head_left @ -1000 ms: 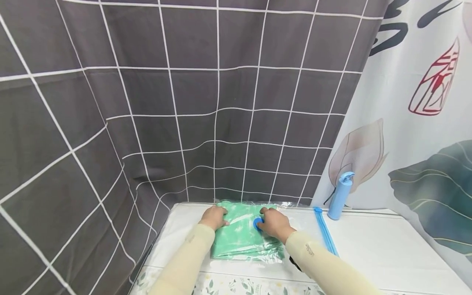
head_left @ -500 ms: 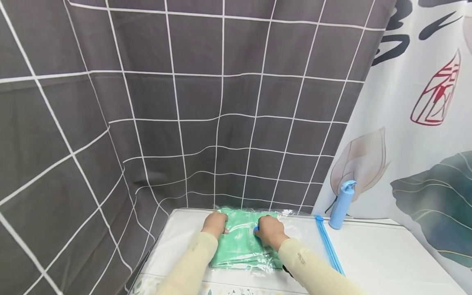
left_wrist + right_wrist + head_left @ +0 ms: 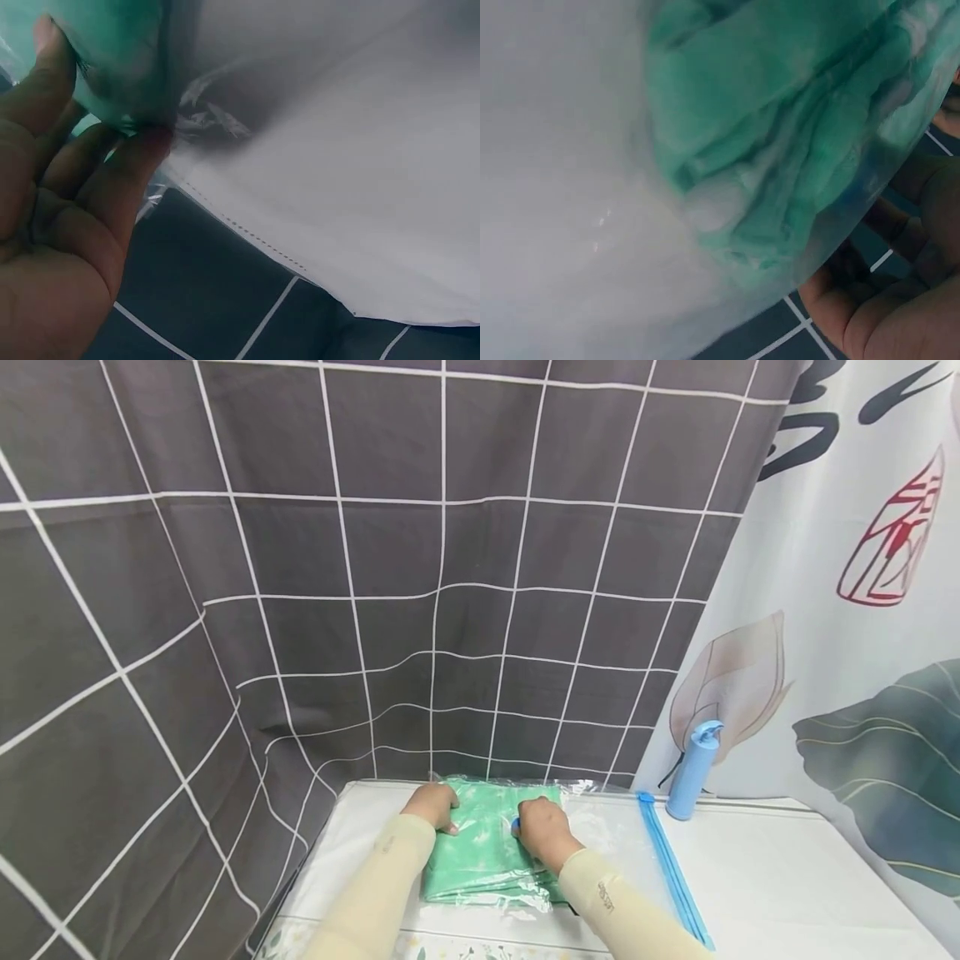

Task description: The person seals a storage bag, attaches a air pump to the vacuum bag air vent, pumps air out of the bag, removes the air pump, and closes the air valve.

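Observation:
A clear plastic vacuum storage bag (image 3: 611,831) lies flat on the white surface, with folded green cloth (image 3: 480,847) inside. My left hand (image 3: 432,806) grips the bag's left edge; in the left wrist view its thumb (image 3: 54,64) lies on top and the fingers tuck against the side. On the right part of the cloth, my right hand (image 3: 546,833) curls round a blue round valve cap (image 3: 515,827), most of which the hand hides. In the right wrist view the curled fingers (image 3: 829,300) show past the bag, but the cap does not.
The bag's blue zip strip (image 3: 670,868) runs along its right side. Behind it a light blue hand pump (image 3: 693,772) stands upright. A dark gridded curtain (image 3: 390,552) hangs close behind and at the left; a white printed curtain (image 3: 742,693) hangs at the right.
My right hand has gone from spread fingers beside the blue cap to fingers curled over it, covering more of it. My left hand stays at the bag's left edge. The head view has shifted slightly.

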Tool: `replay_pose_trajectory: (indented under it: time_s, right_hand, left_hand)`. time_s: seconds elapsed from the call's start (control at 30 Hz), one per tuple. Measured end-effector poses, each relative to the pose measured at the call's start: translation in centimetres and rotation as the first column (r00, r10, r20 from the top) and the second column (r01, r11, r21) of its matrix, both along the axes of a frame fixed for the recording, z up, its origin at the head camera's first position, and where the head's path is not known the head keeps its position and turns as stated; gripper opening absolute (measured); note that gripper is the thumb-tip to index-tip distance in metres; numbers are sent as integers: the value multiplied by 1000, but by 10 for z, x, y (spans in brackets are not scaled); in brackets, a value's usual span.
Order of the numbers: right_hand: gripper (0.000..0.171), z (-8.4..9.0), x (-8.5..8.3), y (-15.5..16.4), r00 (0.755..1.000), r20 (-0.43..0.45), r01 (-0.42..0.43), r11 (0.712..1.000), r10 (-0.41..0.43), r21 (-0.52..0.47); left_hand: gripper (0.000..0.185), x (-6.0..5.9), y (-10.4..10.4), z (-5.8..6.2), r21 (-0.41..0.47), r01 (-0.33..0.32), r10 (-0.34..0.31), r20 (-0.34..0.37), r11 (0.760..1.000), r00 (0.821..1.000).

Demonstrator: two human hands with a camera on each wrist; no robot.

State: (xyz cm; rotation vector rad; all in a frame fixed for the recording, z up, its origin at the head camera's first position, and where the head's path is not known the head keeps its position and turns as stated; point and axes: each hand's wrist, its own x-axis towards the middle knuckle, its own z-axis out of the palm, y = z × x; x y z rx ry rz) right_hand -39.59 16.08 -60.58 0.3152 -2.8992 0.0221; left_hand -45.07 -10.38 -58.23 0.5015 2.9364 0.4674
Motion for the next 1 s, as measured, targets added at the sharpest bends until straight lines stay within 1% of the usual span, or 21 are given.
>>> replay_pose_trajectory:
  time_s: [0.1, 0.17, 0.27, 0.33, 0.4, 0.47, 0.53, 0.63, 0.67, 0.7, 0.77, 0.9, 0.97, 1.0]
  right_hand:
    - [36, -6, -6, 2, 1000, -13, -21, 1000, 21, 18]
    - [36, -6, -8, 4, 1000, 5, -22, 1000, 22, 0]
    - [35, -4, -10, 4, 1000, 18, -22, 999, 23, -30]
    - [36, -1, -11, 5, 999, 10, -36, 999, 36, -39]
    - [38, 1, -11, 6, 998, 4, -60, 997, 60, -50]
    - [39, 2, -12, 8, 996, 21, -89, 993, 90, -74]
    - [36, 3, -12, 11, 990, 42, -133, 986, 138, -105]
    - [19, 4, -11, 15, 970, 43, -233, 965, 240, -123]
    - [15, 4, -11, 16, 961, 30, -271, 955, 276, -122]
    - [14, 3, -11, 18, 951, 15, -304, 946, 308, -111]
    - [18, 2, -11, 20, 933, -19, -360, 929, 360, -84]
    - [23, 0, -13, 24, 916, -23, -402, 915, 401, -44]
    - [22, 7, -11, 23, 919, 12, -392, 918, 393, -51]
    - [24, 14, -7, 21, 929, 48, -364, 929, 367, -64]
  left_hand:
    - [64, -3, 1, -3, -48, 17, -18, -13, 999, 1000]
    - [63, -8, 1, -7, -90, 39, -42, -35, 995, 999]
    - [55, -14, 3, -12, -121, 68, -76, -64, 990, 995]
    - [50, -15, 4, -12, -133, 82, -94, -92, 988, 991]
    - [47, -17, 5, -14, -136, 82, -97, -107, 987, 990]
    - [48, -18, 5, -17, -135, 80, -97, -128, 988, 987]
    - [47, -21, 4, -22, -134, 81, -101, -146, 988, 984]
    - [42, -21, 3, -28, -138, 86, -111, -189, 987, 976]
    - [40, -21, 3, -29, -142, 85, -113, -201, 986, 973]
    - [38, -20, 3, -29, -149, 84, -115, -212, 985, 970]
    - [37, -16, 3, -28, -147, 78, -110, -227, 986, 968]
    - [36, -11, 4, -24, -127, 54, -81, -217, 990, 973]
    - [35, -11, 5, -24, -119, 42, -67, -219, 992, 973]
    - [34, -11, 5, -24, -116, 39, -65, -227, 992, 972]
